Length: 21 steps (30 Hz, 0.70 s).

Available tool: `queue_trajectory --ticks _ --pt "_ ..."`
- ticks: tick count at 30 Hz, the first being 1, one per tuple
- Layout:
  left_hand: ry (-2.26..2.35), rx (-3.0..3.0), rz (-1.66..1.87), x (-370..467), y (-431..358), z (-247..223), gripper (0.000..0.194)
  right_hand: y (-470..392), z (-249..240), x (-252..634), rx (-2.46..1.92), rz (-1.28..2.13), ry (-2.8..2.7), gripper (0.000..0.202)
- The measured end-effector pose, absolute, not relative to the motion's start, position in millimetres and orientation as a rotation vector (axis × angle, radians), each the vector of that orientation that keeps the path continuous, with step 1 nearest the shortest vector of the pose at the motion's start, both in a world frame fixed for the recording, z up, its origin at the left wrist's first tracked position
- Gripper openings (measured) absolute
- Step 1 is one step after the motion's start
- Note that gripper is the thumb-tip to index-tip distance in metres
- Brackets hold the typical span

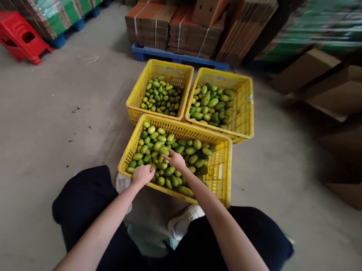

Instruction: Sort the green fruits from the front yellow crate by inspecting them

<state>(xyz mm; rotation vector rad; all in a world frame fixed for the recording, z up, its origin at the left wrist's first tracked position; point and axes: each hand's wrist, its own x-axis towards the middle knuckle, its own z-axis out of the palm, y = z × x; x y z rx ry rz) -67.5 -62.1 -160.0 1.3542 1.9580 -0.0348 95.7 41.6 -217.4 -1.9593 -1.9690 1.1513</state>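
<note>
Green and yellow-green oval fruits (pixel 163 140) fill much of the nearest yellow crate (pixel 229 171), whose right end shows bare mesh. My left hand (pixel 143 174) is over the crate's near-left rim, its fingers curled closed; whatever they hold, if anything, is hidden. Above the middle of the fruits is my right hand (pixel 175 159), with its index finger and thumb apart and nothing seen between them. Behind stand two more yellow crates, one at the back left (pixel 128 108) with smaller fruits and one at the back right (pixel 250 111) with larger ones.
Bundled flat cardboard (pixel 152 26) lies on a blue pallet (pixel 176 58) behind the crates. A red stool (pixel 17 36) stands at the upper left. Open cardboard boxes (pixel 341 92) line the right side. My knees and white shoes (pixel 185 222) flank the near crate.
</note>
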Motion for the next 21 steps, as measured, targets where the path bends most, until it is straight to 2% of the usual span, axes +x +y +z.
queue_trajectory --ticks 6,8,11,16,21 --pt "1.605 1.208 0.164 -76 -38 -117 0.055 25 -117 120 -1.691 1.075 -1.911 0.036" --pt "1.314 1.061 0.349 -74 -27 -97 0.051 11 -83 130 -1.603 1.020 -1.869 0.035" --pt "0.906 0.863 0.620 -62 -19 -72 0.034 -12 -46 140 -1.524 0.917 -1.878 0.033" --pt "0.832 0.896 0.837 -37 -16 -44 0.041 -31 -25 139 -1.403 0.930 -1.673 0.034" --pt "0.742 0.895 1.007 -39 -4 -13 0.044 -27 -14 144 -1.220 1.333 -1.194 0.035"
